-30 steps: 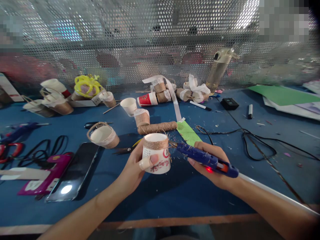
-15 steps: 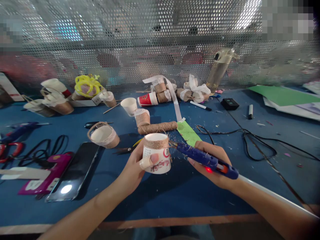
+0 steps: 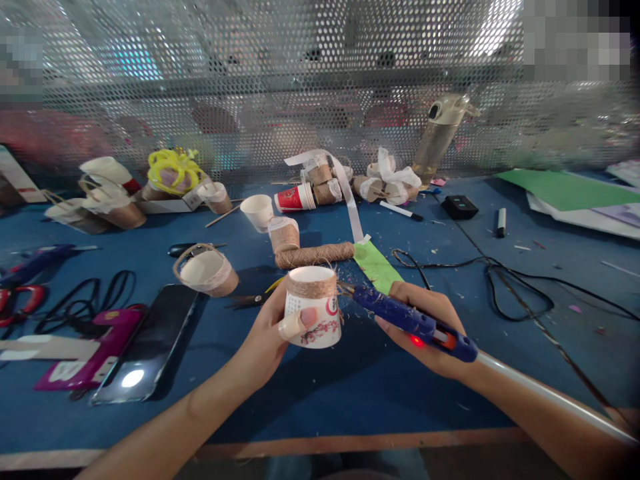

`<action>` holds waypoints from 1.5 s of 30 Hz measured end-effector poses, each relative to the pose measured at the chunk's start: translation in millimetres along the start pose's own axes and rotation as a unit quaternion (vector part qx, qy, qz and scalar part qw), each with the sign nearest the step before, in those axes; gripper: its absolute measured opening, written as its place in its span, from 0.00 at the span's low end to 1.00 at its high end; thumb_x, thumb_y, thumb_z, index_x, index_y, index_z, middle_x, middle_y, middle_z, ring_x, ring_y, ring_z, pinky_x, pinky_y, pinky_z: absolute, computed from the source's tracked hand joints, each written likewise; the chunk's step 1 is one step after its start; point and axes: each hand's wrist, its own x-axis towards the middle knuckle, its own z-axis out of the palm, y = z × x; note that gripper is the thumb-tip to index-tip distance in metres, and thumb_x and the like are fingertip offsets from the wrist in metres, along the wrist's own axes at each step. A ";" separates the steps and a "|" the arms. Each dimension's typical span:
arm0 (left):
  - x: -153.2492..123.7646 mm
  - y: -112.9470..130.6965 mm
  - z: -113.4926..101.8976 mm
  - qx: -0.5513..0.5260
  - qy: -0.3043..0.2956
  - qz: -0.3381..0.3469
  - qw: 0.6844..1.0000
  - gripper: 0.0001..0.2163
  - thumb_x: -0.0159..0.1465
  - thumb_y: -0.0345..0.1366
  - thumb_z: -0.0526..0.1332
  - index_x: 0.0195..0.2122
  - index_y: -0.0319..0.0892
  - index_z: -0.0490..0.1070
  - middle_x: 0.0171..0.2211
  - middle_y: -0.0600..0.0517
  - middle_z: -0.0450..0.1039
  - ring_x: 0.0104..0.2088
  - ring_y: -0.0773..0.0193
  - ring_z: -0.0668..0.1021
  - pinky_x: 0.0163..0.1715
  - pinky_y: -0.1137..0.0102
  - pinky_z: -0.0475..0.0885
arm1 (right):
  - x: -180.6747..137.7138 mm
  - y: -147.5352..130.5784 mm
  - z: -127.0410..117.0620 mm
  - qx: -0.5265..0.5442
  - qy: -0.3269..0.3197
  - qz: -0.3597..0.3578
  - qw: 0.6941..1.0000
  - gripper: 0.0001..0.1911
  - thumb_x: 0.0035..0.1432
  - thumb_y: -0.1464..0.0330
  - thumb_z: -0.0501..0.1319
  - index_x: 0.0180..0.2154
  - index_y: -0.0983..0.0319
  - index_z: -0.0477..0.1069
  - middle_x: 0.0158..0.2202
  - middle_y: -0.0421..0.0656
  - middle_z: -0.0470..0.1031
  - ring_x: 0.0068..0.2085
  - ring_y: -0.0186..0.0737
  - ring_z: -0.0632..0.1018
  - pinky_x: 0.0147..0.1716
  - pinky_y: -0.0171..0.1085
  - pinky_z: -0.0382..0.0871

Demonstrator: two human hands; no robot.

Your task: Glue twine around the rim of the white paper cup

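Observation:
My left hand [image 3: 280, 317] is closed around a white paper cup [image 3: 314, 327] with a printed blossom branch; jute twine [image 3: 313, 287] wraps the band below its rim. A bandage-like strip covers my left thumb. In my right hand [image 3: 430, 313] is a blue hot glue gun [image 3: 395, 312] with a red light glowing and a clear glue stick [image 3: 545, 387] trailing from its back. The nozzle sits at the cup's right side, close to the twine; whether they touch I cannot tell. Just behind the cup lies a roll of jute twine [image 3: 315, 255].
Scissors [image 3: 250, 301], a twine-trimmed cup with a handle [image 3: 210, 273] and a lit phone [image 3: 150, 347] lie to the left. Behind stand several cups, including red ones [image 3: 295, 198]. A black cable [image 3: 450, 265] crosses the right side. A perforated metal screen [image 3: 280, 87] rises at the back.
Almost nothing differs. Both hands, the cup and the glue gun keep nearly the same position, and the glue stick's rear end sits slightly lower.

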 end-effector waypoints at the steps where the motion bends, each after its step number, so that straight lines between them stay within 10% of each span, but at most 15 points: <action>1: 0.2 -0.1 0.2 -0.001 -0.001 0.001 1.000 0.19 0.54 0.40 0.70 0.48 0.50 0.75 0.42 0.54 0.79 0.40 0.59 0.78 0.40 0.69 0.75 | 0.2 -0.2 -0.1 -0.002 -0.002 0.001 1.000 0.11 0.53 0.73 0.63 0.27 0.60 0.60 0.25 0.36 0.62 0.25 0.32 0.63 0.25 0.34 0.58; 45: 0.6 1.6 1.4 0.001 0.021 -0.001 1.000 0.17 0.54 0.38 0.70 0.46 0.49 0.77 0.40 0.53 0.81 0.39 0.58 0.79 0.39 0.69 0.75 | -0.6 -2.9 0.8 -0.017 0.012 -0.018 1.000 0.10 0.53 0.73 0.63 0.29 0.59 0.62 0.26 0.37 0.64 0.26 0.33 0.65 0.26 0.34 0.60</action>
